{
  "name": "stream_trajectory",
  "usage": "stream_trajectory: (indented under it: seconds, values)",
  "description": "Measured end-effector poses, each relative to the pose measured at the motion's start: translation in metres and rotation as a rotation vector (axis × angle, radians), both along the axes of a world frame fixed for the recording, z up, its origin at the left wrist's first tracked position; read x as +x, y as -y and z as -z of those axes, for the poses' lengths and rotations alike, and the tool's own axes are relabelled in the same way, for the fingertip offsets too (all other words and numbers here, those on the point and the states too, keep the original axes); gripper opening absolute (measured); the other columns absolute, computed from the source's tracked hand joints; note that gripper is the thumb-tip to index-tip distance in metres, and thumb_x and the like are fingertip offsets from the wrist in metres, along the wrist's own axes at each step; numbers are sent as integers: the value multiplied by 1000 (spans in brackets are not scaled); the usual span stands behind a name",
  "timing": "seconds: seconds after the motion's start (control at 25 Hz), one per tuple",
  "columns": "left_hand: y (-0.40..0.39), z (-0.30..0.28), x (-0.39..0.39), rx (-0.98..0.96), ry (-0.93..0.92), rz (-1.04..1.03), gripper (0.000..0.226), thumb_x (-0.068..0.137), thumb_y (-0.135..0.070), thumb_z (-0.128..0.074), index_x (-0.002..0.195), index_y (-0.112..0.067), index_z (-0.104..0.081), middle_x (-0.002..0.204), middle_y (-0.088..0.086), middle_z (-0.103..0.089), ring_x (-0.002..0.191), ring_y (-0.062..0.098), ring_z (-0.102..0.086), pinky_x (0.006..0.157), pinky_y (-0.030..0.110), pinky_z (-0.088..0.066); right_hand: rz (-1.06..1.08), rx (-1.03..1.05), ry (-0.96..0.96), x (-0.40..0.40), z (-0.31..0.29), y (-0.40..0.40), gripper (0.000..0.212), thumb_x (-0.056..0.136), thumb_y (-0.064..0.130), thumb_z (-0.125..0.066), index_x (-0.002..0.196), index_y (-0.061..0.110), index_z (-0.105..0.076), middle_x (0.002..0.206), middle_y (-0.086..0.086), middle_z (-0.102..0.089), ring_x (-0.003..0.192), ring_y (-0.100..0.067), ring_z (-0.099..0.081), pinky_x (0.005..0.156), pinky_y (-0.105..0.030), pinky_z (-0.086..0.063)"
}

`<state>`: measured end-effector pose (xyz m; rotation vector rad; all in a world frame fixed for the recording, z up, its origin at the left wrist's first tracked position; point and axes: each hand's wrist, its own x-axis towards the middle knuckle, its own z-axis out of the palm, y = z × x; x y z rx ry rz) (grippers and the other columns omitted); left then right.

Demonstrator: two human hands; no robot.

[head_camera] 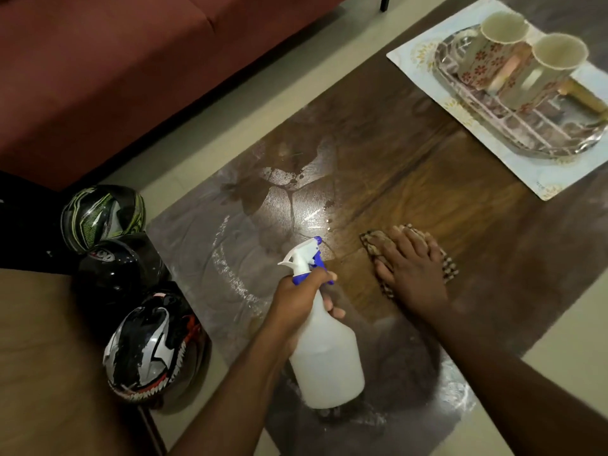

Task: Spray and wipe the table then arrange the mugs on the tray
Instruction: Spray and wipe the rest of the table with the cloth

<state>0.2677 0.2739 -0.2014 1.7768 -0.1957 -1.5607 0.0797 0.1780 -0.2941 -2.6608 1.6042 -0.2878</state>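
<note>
My left hand grips the neck of a white spray bottle with a blue-and-white trigger head, held above the near part of the wooden table. My right hand presses flat on a brown patterned cloth lying on the tabletop. Wet streaks and puddles shine on the table's left half. At the far right, two cream mugs, one with red flowers and one plainer, stand on a shiny metal tray that rests on a pale placemat.
Three motorcycle helmets lie on the floor left of the table: green-black, black, silver-black. A maroon sofa runs along the back. A tan surface fills the lower left.
</note>
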Motion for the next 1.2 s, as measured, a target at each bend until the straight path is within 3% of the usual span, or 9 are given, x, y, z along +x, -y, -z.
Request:
stream_trajectory:
  seconds: [0.12,0.2,0.28,0.48,0.64,0.84,0.96,1.04,1.2]
  values:
    - [4,-2,-5,-40,52,12,19,85,-19,-60,86,-2,-69,47,9,-52,49,29,-65,58,34,-53,-46,-34,104,37,0,-20,34,90,40,-53,117,24,-63,131,-2,-58,121,-29,-51,106,-52,-31]
    - [-9,6,-18,-27,98,1,19,87,-14,-56,71,-4,-61,45,8,-50,46,28,-64,56,33,-52,-296,-20,65,6,12,-64,34,91,42,-48,121,28,-59,133,2,-56,122,-26,-48,107,-52,-30]
    - [-21,7,-29,-19,108,23,20,88,-11,-54,68,-7,-54,44,8,-50,45,27,-64,57,34,-52,-350,-12,10,-41,14,-76,38,93,42,-45,129,32,-51,136,2,-54,125,-25,-46,108,-51,-29]
    - [-26,2,-51,-67,88,200,22,90,-21,-61,96,-1,-66,45,8,-56,46,26,-65,50,27,-54,192,19,84,-22,-1,-71,37,92,40,-46,123,25,-60,133,-4,-56,123,-30,-50,108,-52,-28]
    - [-24,2,-59,-86,115,242,21,89,-24,-61,93,-5,-69,46,7,-57,48,26,-67,54,28,-55,-161,23,44,-59,11,-112,39,96,43,-40,131,32,-49,139,0,-51,129,-27,-45,110,-53,-26]
    - [-35,6,-78,-100,188,210,15,87,-18,-57,73,-12,-60,44,5,-55,44,23,-66,49,28,-54,357,31,64,-48,6,-118,39,93,43,-44,127,26,-54,137,-4,-53,127,-31,-44,109,-54,-26]
    - [-41,8,-104,-78,127,230,17,87,-22,-60,84,-7,-67,46,5,-56,48,25,-66,54,32,-57,-17,60,118,-51,14,-157,39,92,44,-44,126,27,-52,137,-2,-52,128,-29,-42,109,-53,-25]
    - [-40,9,-110,-51,70,259,19,88,-24,-60,94,-10,-71,46,5,-55,49,25,-67,54,30,-57,-95,-4,58,-96,12,-142,34,92,41,-45,122,27,-54,134,-1,-55,125,-27,-47,108,-51,-28]
    - [-33,13,-111,-48,24,340,23,86,-27,-61,98,-11,-72,48,7,-54,51,27,-68,58,34,-58,394,-1,38,-103,1,-98,35,92,39,-49,123,24,-58,132,-5,-56,123,-31,-50,107,-54,-29]
